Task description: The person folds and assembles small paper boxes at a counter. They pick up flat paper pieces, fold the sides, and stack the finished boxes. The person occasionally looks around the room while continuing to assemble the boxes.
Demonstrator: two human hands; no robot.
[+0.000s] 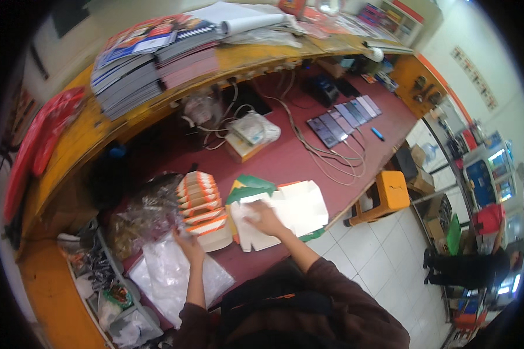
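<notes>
We see a dark red counter bearing flat white cardboard sheets, where the right hand presses open-palmed, and a fanned stack of orange-and-white folded boxes, whose near end the left hand touches; its grip we cannot tell.

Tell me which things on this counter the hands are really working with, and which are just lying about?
In use:
flat white cardboard box blanks under the right hand
row of orange-and-white folded cartons by the left hand

Lying about:
row of dark phones
stacks of magazines
orange plastic stool
</notes>
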